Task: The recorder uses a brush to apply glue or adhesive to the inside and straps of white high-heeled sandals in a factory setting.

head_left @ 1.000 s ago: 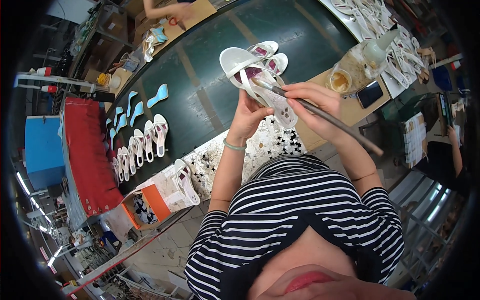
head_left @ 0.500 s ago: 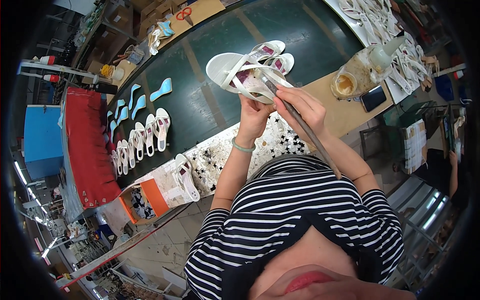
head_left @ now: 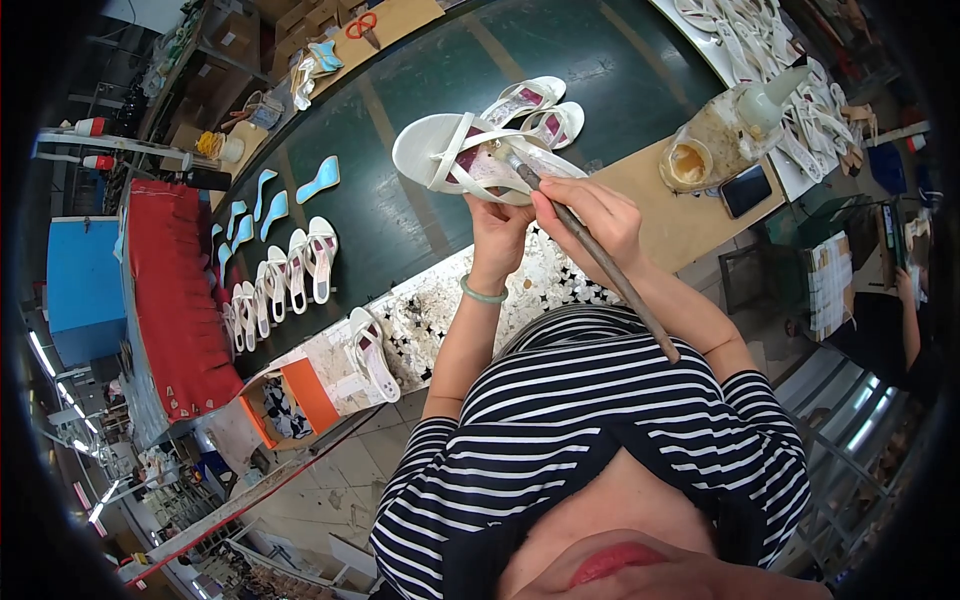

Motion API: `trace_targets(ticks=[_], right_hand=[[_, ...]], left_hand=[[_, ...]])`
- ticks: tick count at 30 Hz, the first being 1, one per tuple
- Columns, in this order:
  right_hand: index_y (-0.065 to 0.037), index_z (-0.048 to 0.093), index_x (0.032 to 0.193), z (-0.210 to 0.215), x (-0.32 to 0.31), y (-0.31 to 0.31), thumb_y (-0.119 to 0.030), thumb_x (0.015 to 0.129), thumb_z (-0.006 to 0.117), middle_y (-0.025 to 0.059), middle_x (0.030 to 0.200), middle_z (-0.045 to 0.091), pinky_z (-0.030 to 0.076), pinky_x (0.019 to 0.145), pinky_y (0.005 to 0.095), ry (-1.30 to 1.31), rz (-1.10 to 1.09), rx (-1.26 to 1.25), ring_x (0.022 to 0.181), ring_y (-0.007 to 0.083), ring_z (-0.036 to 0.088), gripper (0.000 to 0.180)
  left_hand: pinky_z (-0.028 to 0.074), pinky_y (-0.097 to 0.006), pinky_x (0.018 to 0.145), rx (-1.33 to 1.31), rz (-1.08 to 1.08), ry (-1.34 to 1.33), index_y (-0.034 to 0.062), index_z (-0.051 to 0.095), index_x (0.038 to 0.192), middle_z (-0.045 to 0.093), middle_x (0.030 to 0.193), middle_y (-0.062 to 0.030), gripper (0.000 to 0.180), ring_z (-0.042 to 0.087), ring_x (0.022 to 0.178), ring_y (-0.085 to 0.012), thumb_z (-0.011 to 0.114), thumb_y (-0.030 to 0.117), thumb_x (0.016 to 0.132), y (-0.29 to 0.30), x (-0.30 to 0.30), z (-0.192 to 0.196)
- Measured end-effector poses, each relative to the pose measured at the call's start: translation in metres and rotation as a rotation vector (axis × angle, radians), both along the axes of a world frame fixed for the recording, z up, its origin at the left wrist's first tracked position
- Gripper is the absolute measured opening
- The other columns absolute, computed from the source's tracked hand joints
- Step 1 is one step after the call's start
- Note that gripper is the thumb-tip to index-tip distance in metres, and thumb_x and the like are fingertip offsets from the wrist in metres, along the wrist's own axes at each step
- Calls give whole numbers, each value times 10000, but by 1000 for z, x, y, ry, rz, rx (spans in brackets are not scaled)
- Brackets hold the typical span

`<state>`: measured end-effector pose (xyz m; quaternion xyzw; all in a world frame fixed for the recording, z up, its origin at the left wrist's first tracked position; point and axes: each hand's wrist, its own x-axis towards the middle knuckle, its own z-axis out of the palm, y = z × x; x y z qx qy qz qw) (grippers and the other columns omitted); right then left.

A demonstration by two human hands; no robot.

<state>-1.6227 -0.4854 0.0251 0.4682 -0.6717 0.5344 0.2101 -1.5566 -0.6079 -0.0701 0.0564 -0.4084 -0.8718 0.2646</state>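
White sandal [head_left: 426,152]: held up over the green table [head_left: 600,60], in front of you, toe end at its 9 o'clock; read the other directions from here, 12 being away from you.
Left hand [head_left: 502,235]: your fingers grip the sandal from its near side at 5 o'clock; those underneath are hidden.
Right hand [head_left: 600,213]: closed around the shaft of a long brush [head_left: 612,268], whose handle slants toward 4 o'clock.
Step in hand: you appear to be brushing the insole between the straps; the tip looks to be against it, though contact is hard to confirm.
Next move: seems to call for a steady left grip and a light brush angle, clear of the white straps.
Jar [head_left: 688,164]: at 3 o'clock, open, with yellowish matter inside; its level is unclear.
Squeeze bottle [head_left: 766,108]: pale green, beyond the jar, toward 3 o'clock; contents cannot be told.
Orange box [head_left: 312,394]: at 7 o'clock, open, holding black-and-white pieces [head_left: 284,408].
Paired sandals [head_left: 526,98]: just beyond, at 2 o'clock.
Sandal row [head_left: 297,268]: at 8 o'clock, well apart.
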Motion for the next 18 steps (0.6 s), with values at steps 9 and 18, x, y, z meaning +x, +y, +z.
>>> trace_targets(ticks=[9, 18], right_hand=[[14, 666, 848, 10, 2, 13, 5, 725, 762, 141, 814, 710, 570, 650, 310, -37, -14, 9, 720, 256, 712, 156], [16, 673, 845, 14, 4, 30, 6, 726, 762, 145, 811, 712, 561, 604, 287, -84, -35, 33, 682, 241, 709, 149]], left_hand=[[538, -375, 948, -31, 22, 13, 117, 262, 1351, 457, 1310, -119, 750, 554, 1158, -246, 622, -203, 776, 2, 2, 10], [530, -360, 958, -99, -8, -34, 85, 266, 1337, 464, 1309, -128, 755, 557, 1159, -235, 642, -214, 754, -3, 2, 9]])
